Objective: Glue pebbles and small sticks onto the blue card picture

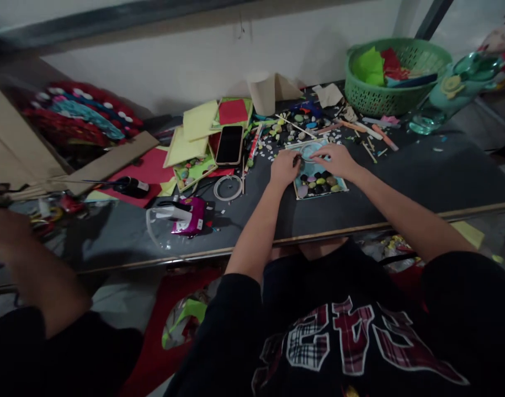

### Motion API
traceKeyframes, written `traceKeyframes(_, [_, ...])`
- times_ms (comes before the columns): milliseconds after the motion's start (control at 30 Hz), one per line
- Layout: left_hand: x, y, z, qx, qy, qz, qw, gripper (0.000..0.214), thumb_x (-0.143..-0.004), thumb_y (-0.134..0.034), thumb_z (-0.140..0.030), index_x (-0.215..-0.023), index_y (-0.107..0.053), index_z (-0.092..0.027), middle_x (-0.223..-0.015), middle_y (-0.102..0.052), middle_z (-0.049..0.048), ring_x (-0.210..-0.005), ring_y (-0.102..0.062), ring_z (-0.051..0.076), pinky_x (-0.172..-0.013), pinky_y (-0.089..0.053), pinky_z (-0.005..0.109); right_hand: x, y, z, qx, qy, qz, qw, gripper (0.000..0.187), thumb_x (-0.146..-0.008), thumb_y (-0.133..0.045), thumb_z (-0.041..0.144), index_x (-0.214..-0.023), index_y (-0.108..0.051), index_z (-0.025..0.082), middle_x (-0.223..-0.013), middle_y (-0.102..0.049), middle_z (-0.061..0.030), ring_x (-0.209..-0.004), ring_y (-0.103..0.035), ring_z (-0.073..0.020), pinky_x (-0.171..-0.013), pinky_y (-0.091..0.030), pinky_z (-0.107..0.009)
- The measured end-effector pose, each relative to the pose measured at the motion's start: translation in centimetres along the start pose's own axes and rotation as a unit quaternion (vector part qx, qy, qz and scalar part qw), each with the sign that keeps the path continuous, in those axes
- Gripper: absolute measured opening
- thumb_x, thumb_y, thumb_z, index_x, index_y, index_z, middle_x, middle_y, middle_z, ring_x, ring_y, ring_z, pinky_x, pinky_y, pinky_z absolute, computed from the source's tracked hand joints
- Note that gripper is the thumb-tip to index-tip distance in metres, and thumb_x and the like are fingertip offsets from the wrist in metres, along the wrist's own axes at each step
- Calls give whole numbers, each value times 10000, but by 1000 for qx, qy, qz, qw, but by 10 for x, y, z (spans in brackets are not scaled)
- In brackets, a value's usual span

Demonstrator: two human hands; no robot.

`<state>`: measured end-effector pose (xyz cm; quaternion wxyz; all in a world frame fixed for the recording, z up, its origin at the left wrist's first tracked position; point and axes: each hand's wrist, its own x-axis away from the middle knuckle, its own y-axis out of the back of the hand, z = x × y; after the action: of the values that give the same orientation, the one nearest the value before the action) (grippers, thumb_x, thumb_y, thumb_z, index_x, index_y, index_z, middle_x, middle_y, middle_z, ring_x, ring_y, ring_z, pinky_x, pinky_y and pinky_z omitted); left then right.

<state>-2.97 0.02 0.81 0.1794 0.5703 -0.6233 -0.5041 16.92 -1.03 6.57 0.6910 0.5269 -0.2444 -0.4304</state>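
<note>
A small light-blue picture panel with a thin pale stick border lies on the dark table. Its near half holds several pebbles in black, grey, yellow-green, brown and lilac. A pale, see-through ring sits on its far half. My left hand rests at the panel's left edge, its fingers curled in beside the ring; anything in them is hidden. From the right, my right hand reaches over the panel, thumb and finger pinched close at the ring's edge. Whether they grip the ring or something small, I cannot tell.
Loose pebbles and sticks litter the table behind the panel. A phone lies on yellow panels. Left are a coil of clear tubing and a purple device. A green basket stands back right. Another person's arm shows at left.
</note>
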Motion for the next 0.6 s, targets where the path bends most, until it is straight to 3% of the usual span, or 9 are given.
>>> traceKeyframes(67, [0,1,-2,2,-3,-2,1000,287,-866,-556,-160,-1127,-671,-197,-1058,-732,97,-1100,-630,269,-994,-518,423,-2,-2,-18,52,1,-26,998,339,-948,-554,352,-1178,-749,198,-1265,-694,-111,-1227,-587,-301,-1078,-421,-429])
traceKeyframes(167, [0,3,-3,10,34,-17,999,345,-837,-555,-111,-1154,-641,-213,-1052,-733,90,-1114,-624,270,-930,-539,397,-5,-6,-26,70,30,-18,997,297,-944,-549,383,-1034,-778,216,-1270,-675,-115,-1285,-529,-325,-1115,-377,-457])
traceKeyframes(267, [2,5,-2,29,50,-28,998,320,-839,-594,-128,-1144,-630,-217,-1041,-742,74,-1114,-625,257,-954,-527,389,-4,-9,-17,26,48,-29,998,368,-993,-417,383,-1071,-738,219,-1209,-694,-127,-1252,-556,-299,-1120,-372,-437])
traceKeyframes(400, [4,8,-8,47,-3,-36,998,375,-890,-651,-251,-1261,-597,-232,-1168,-730,60,-1196,-609,234,-1074,-469,379,6,-10,-7,-76,12,-30,997,405,-995,-357,400,-1225,-623,201,-1190,-701,-130,-1137,-635,-262,-1003,-469,-382])
traceKeyframes(600, [7,9,-26,33,-3,-57,998,350,-1011,-499,-423,-1305,-614,-273,-1270,-705,64,-1248,-606,218,-1135,-430,394,13,-13,-3,-149,20,-14,989,425,-998,-313,381,-1295,-554,195,-1037,-740,-89,-982,-681,-226,-956,-484,-339])
